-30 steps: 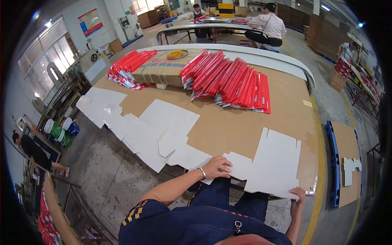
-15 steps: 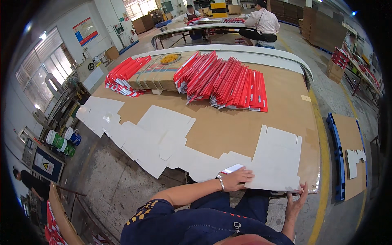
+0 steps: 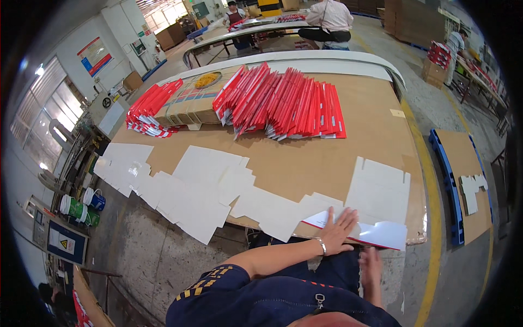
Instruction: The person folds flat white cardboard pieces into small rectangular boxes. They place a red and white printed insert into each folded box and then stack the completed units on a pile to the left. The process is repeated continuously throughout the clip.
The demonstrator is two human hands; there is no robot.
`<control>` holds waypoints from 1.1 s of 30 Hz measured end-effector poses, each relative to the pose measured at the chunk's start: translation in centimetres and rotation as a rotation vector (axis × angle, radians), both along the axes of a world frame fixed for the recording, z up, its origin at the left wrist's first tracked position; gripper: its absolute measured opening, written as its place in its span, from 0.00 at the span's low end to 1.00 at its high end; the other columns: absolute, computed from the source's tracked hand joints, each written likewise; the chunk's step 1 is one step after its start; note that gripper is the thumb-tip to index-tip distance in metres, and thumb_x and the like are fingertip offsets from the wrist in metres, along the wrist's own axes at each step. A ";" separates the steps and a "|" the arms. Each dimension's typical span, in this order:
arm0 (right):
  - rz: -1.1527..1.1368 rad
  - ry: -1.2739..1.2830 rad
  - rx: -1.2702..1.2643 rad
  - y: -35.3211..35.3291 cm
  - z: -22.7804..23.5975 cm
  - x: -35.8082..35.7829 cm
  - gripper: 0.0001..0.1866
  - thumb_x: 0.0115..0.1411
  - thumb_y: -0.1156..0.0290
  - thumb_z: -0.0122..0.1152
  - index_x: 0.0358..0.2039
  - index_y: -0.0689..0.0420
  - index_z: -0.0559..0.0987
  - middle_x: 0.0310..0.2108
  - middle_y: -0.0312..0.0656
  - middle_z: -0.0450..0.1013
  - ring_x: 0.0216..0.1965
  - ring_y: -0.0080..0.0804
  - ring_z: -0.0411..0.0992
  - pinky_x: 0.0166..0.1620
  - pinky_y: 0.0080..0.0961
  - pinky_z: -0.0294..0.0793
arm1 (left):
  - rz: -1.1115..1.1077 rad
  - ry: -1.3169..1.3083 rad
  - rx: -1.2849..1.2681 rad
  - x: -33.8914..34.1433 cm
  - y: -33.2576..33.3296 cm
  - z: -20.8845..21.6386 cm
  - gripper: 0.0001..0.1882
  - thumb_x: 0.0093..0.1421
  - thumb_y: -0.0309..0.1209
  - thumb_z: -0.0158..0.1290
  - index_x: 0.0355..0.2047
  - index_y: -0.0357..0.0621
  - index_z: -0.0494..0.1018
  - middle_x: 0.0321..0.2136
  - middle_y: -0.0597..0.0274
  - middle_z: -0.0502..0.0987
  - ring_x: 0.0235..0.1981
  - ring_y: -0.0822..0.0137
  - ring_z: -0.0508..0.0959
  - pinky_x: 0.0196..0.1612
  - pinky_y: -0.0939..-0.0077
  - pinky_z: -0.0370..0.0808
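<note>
A white die-cut cardboard sheet (image 3: 378, 188) lies at the table's near right. Its near edge is folded over, and this glossy pale flap (image 3: 385, 233) has a red border. My left hand (image 3: 338, 231) presses flat on the folded strip, fingers spread, a metal bracelet at its wrist. Just off the near table edge, below the flap, is my right hand (image 3: 371, 267); motion smears its fingers. More flat white cardboard blanks (image 3: 199, 185) overlap one another to the left along the near side.
A long row of red folded cartons (image 3: 294, 106) stands across the table's far side, beside a strapped brown bundle (image 3: 196, 103) bearing a dish of yellow bands (image 3: 207, 80). A blue pallet (image 3: 449, 191) lies right of the table. People sit at another table (image 3: 256, 27) behind.
The sheet's near part has been folded over, showing its glossy side. My left hand has spread flat on it. My right hand has left the sheet's right corner and moved leftward, below the edge.
</note>
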State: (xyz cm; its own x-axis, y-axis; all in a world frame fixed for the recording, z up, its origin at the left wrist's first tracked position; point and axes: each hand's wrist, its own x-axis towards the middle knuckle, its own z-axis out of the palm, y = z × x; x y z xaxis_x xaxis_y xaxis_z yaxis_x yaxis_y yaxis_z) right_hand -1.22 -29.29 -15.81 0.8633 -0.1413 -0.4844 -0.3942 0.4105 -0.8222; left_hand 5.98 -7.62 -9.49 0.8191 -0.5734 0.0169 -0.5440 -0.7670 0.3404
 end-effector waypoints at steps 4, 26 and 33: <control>0.014 -0.127 0.014 4.8 -0.5 0.7 0.13 0.66 0.63 0.56 0.42 0.60 0.78 0.35 0.40 0.77 0.31 0.18 0.72 0.30 0.21 0.67 | -0.201 -0.120 0.057 -1.0 -2.2 -2.2 0.50 0.52 0.46 0.57 0.66 0.31 0.48 0.70 0.48 0.43 0.72 0.52 0.39 0.65 0.30 0.37; 0.457 -0.958 -1.604 1.6 4.4 8.6 0.25 0.56 0.82 0.50 0.55 0.53 0.74 0.61 0.48 0.66 0.63 0.47 0.62 0.65 0.47 0.56 | -0.013 0.100 0.191 -5.5 11.2 -0.1 0.55 0.50 0.53 0.61 0.68 0.38 0.45 0.68 0.47 0.50 0.70 0.51 0.48 0.69 0.47 0.40; 0.450 -0.918 -1.519 0.6 4.1 9.8 0.28 0.54 0.86 0.47 0.57 0.56 0.73 0.60 0.49 0.66 0.63 0.48 0.61 0.66 0.47 0.55 | 0.081 -0.184 -0.278 -5.4 20.1 -1.8 0.29 0.40 0.15 0.55 0.48 0.37 0.72 0.51 0.51 0.72 0.54 0.48 0.71 0.54 0.64 0.72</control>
